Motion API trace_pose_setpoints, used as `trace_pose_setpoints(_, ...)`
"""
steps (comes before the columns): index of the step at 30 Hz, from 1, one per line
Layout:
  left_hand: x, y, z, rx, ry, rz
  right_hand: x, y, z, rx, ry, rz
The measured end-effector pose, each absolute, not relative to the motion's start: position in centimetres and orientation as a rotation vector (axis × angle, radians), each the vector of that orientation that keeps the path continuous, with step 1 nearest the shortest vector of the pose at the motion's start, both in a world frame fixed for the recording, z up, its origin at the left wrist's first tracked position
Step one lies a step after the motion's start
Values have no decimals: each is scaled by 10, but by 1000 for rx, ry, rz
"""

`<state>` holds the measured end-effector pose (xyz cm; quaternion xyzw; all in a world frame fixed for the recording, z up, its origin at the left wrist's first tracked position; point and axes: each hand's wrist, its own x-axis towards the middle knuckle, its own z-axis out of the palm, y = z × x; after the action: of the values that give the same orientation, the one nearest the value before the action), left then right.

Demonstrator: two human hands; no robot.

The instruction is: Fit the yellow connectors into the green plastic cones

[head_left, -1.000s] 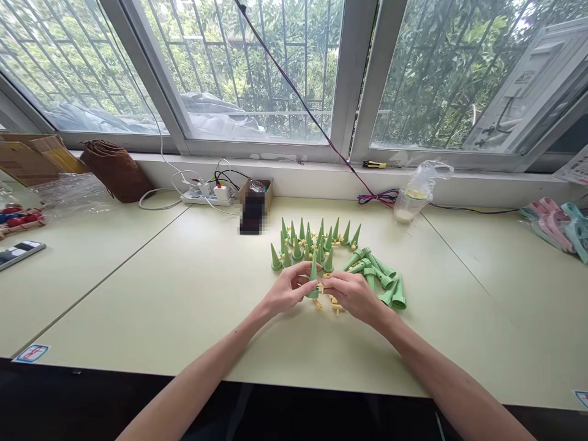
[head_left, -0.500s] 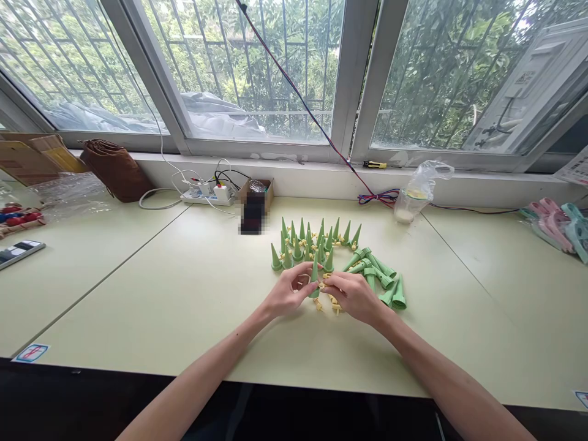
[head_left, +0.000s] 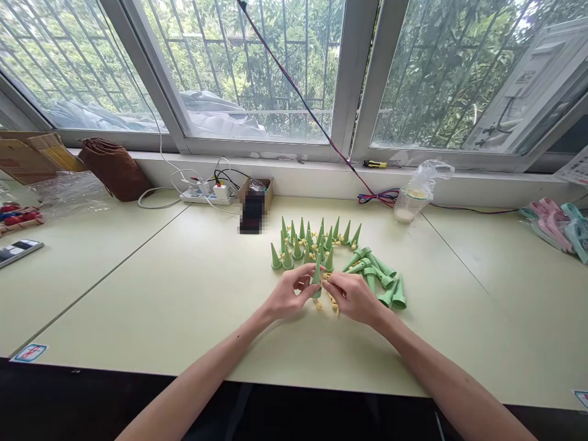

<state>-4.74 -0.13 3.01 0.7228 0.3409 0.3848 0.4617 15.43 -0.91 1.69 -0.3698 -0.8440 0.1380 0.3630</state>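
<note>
My left hand (head_left: pixel 288 293) is closed around a green plant watering spike (head_left: pixel 316 274), its tip pointing up. Close beside it, my right hand (head_left: pixel 353 295) pinches a small yellow valve (head_left: pixel 323 282) against the spike's side; the fingers hide most of the valve. Loose yellow valves (head_left: pixel 318 305) lie on the table under the hands. Behind them stand several green spikes (head_left: pixel 297 250) in rows, points up, with yellow valves on them. To the right of my right hand is a loose pile of green spikes (head_left: pixel 384 278), lying or leaning.
A pixelated dark object (head_left: pixel 252 213) stands by a small cardboard box (head_left: pixel 270 187) behind the rows. Farther back are a power strip (head_left: pixel 206 195), bundled wires (head_left: pixel 379 197) and a plastic bag (head_left: pixel 413 193). A phone (head_left: pixel 18 250) lies far left, pastel clips (head_left: pixel 558 223) far right.
Both hands have shifted very slightly, with the held spike moving a little to the right. My right fingers now cover more of the yellow valve.
</note>
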Motion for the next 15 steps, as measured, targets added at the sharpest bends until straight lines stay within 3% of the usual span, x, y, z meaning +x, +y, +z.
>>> trace_pose_setpoints(15,-48,1,35,1655,911,897,155,-8,14,-950,-2077,388)
